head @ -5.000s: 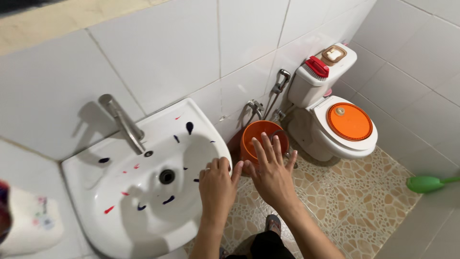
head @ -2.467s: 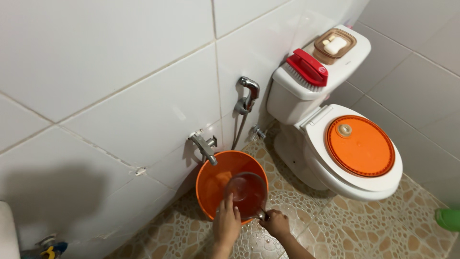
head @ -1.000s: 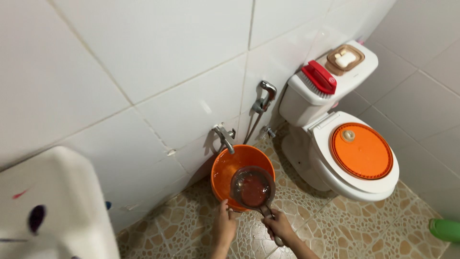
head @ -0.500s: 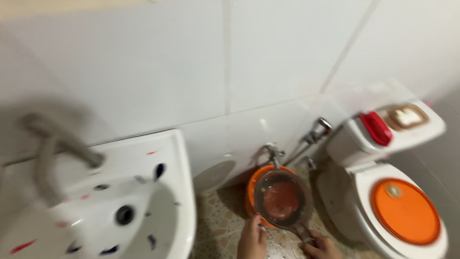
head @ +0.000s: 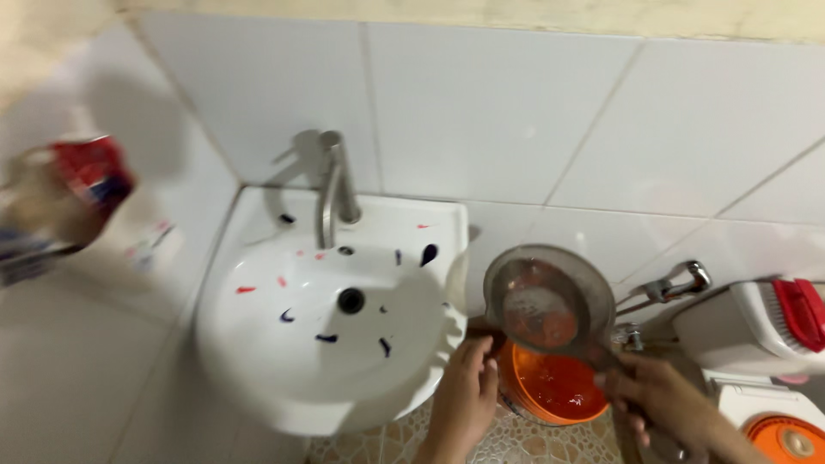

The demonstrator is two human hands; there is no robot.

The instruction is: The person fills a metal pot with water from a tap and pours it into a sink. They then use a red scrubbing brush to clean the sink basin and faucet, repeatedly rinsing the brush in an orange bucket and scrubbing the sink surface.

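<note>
Right hand [head: 662,399] is wrapped around the handle of a water dipper [head: 548,301], held up at center right above the orange bucket [head: 550,388]. Left hand [head: 467,388], fingers loosely curled, touches the paint-spattered sink [head: 284,369].

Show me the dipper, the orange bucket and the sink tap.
Dipper [head: 550,301]: head view, on its round bowl.
Bucket [head: 554,387]: head view, on its orange inside wall.
Tap [head: 331,185]: head view, on its upright metal spout.
</note>
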